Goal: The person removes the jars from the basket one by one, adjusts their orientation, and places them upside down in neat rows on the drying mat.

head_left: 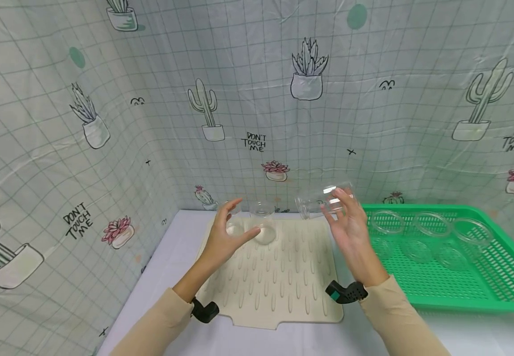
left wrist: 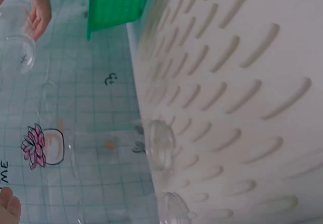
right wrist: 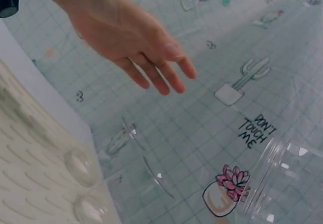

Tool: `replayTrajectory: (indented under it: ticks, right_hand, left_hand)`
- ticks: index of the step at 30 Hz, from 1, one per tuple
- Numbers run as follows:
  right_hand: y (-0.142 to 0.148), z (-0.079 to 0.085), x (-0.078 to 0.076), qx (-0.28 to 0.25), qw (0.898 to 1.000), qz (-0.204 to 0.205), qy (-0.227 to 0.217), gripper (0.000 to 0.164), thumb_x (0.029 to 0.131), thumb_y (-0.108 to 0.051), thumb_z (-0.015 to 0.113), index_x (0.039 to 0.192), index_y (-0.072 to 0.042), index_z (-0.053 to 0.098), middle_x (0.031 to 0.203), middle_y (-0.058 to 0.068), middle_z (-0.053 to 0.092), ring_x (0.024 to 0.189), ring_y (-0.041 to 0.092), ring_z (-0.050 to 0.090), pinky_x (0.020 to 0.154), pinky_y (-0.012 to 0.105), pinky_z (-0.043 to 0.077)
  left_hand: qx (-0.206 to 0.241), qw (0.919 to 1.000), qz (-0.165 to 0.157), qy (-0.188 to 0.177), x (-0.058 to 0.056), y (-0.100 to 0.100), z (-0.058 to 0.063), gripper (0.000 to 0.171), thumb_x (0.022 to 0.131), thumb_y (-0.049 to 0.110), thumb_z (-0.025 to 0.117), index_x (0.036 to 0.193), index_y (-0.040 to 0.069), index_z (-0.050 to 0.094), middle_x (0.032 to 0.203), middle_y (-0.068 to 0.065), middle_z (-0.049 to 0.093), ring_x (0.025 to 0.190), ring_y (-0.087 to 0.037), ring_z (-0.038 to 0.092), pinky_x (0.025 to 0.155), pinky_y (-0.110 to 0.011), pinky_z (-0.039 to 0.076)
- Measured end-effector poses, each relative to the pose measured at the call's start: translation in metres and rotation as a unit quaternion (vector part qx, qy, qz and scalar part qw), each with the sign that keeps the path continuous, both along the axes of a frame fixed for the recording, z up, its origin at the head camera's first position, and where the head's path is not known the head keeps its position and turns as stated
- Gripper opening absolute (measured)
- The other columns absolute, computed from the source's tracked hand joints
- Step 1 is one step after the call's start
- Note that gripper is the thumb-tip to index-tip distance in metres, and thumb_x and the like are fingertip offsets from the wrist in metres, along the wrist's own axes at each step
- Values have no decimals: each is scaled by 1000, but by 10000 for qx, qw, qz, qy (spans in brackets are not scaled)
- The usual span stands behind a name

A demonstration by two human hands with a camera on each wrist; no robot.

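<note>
My right hand (head_left: 350, 227) grips a clear, empty jar (head_left: 314, 201) near one end, raised and tipped onto its side. The jar's ridged rim (right wrist: 260, 178) faces left, toward my other hand. My left hand (head_left: 225, 237) is raised over the left part of a cream ridged mat (head_left: 283, 277), thumb and fingers spread and nothing between them. Two more clear jars stand at the mat's far edge, a left one (head_left: 235, 227) and a right one (head_left: 263, 232). The left hand overlaps them in the head view; the right wrist view shows it above and apart from them.
To the right stands a green plastic basket (head_left: 475, 301) with three clear jars (head_left: 432, 225) along its back side. A white cloth (head_left: 172, 247) covers the table. Behind and to the left hangs a grid-patterned curtain (head_left: 248, 64) with cactus drawings.
</note>
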State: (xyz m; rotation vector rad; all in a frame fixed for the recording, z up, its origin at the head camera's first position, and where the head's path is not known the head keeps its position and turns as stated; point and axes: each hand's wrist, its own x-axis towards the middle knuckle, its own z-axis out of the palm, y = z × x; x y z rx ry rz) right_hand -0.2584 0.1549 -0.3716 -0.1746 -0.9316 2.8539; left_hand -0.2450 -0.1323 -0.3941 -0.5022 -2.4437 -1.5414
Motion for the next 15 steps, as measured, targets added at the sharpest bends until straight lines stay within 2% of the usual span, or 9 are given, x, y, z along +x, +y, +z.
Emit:
replayTrajectory:
  ticks: [3, 5, 8, 13, 15]
  right_hand:
    - [-1, -1, -4, 107, 9997, -115, -173, 56, 93, -9, 68, 141, -13, 38, 129, 3, 49, 121, 20, 46, 112, 42, 35]
    - [-2, -1, -6, 211, 9994, -161, -242, 67, 93, -9, 67, 149, -13, 30, 138, 2, 46, 124, 20, 45, 113, 42, 34]
    - [-4, -3, -10, 338, 9987, -258, -293, 73, 94, -7, 66, 154, -10, 25, 143, 2, 43, 125, 20, 44, 114, 43, 33]
    - [-8, -3, -16, 541, 9966, -443, -442, 64, 93, -5, 67, 147, -9, 33, 128, 1, 54, 119, 20, 49, 112, 42, 36]
    - [-9, -4, -18, 588, 9957, -480, -527, 63, 92, -5, 68, 144, -10, 33, 121, 1, 59, 117, 20, 50, 111, 42, 36]
  left_hand:
    - [-205, 9994, 209, -207, 2, -12, -7, 82, 85, 39, 80, 153, 29, 34, 156, 4, 30, 143, -25, 28, 116, -48, 27]
    - [-274, 9986, 328, -321, 3, -19, -11, 85, 85, 41, 80, 154, 29, 33, 157, 2, 28, 145, -28, 26, 114, -56, 26]
    - [-374, 9970, 493, -463, 5, -28, -17, 87, 85, 44, 79, 155, 29, 31, 159, -1, 26, 147, -30, 22, 112, -65, 25]
    - [-687, 9939, 584, -628, 7, -42, -28, 92, 86, 43, 78, 159, 25, 23, 161, -8, 22, 148, -33, 19, 111, -68, 22]
    - [-885, 9922, 557, -675, 7, -47, -34, 96, 87, 41, 77, 160, 18, 19, 162, -12, 20, 149, -35, 18, 112, -67, 21]
